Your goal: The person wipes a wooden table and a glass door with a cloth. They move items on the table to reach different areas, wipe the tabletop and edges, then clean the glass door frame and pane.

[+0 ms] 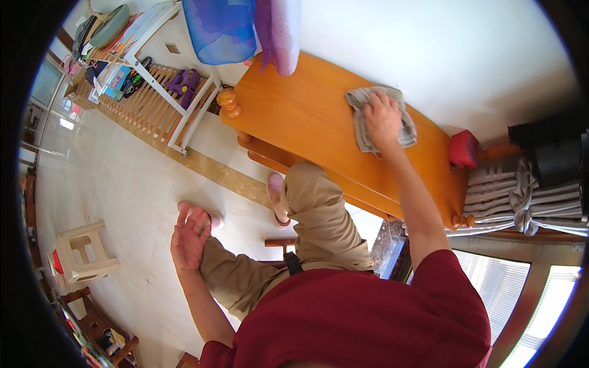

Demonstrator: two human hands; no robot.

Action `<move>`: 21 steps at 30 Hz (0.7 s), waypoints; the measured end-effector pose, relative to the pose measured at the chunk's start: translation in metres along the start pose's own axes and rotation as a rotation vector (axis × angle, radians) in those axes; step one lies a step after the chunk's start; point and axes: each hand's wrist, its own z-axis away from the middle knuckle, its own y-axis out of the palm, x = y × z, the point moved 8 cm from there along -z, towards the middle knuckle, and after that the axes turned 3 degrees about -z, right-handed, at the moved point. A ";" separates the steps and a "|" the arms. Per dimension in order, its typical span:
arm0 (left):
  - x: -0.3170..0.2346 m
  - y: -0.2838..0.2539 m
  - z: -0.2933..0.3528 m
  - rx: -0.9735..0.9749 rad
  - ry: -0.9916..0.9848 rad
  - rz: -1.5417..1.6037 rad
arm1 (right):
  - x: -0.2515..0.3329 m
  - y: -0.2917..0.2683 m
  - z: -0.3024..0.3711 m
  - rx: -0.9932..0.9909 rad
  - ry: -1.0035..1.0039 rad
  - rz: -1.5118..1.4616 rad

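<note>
My right hand (383, 119) presses down on a crumpled grey-beige cloth (366, 136), its fingers bent over the fabric. The cloth lies flat on the orange-brown wooden top of a low shelf unit (307, 116), close to the white wall. Away from the furniture, my left hand (189, 239) hangs in the air above my left knee. Its palm is turned up, its fingers are loosely spread, and nothing is in it.
A small red box (464, 149) stands at the top's right end, beside tied grey curtains (521, 196). Blue and purple sheer fabric (224, 30) hangs over the left end near a turned knob (229, 103). A slatted rack (147, 98) and beige plastic stool (89, 253) stand left.
</note>
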 end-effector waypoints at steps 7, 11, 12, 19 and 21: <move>-0.008 -0.004 0.008 -0.010 0.019 0.045 | 0.152 0.064 -0.077 0.040 -0.160 -0.158; -0.012 0.000 0.005 -0.013 0.000 0.047 | 0.214 0.066 -0.073 0.119 -0.227 -0.167; -0.012 0.001 0.002 0.000 -0.008 0.047 | 0.223 0.060 -0.067 0.134 -0.261 -0.201; 0.000 0.001 -0.006 0.024 -0.036 0.060 | 0.177 -0.014 0.035 0.154 -0.418 -0.351; 0.005 0.002 -0.008 0.025 -0.042 0.058 | 0.127 -0.034 0.052 0.166 -0.328 -0.277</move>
